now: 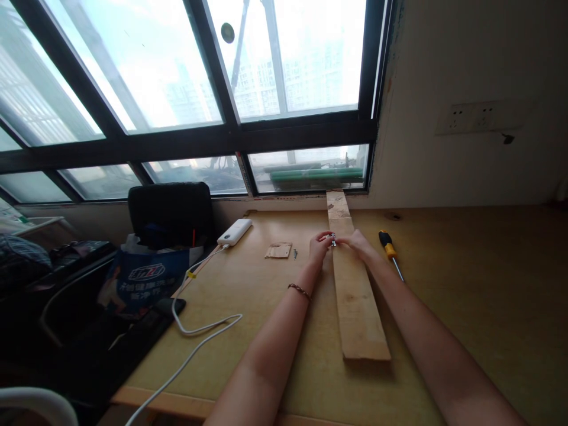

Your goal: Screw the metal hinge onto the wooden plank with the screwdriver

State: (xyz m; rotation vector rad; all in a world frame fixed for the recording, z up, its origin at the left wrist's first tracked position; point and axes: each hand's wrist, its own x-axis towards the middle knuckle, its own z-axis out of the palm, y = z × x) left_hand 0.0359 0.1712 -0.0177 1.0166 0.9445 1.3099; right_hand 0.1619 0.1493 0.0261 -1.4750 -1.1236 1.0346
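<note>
Silvery metal, and really tiny: we've got a small shiny metal fitting with dark spots (333, 239) at the left edge of a long, pale wooden board (361, 307), about halfway along it. Too small for us to say if it's a hinge or a bracket. Taking that fitting as the clock's centre and the window as 12, the board runs from 12 down to between 5 and 6.

Our left hand (318, 246) comes in from 8, fingertips seemingly pinched on the fitting. Our right hand (357, 244) is at 3, fingertips up against it, but we can't tell whether they're gripping or just pressing.

Looks to us like the lining-up step, nothing driven in yet as far as we can see. Next move, we'd say, calls for one hand pinning the fitting flat and square while the other is freed. The black-and-yellow-handled screwdriver (389, 247) lies farther out at 3; the little metal screws (295, 254) are near 9, just beside a thin, square wooden plate (278, 251).
</note>
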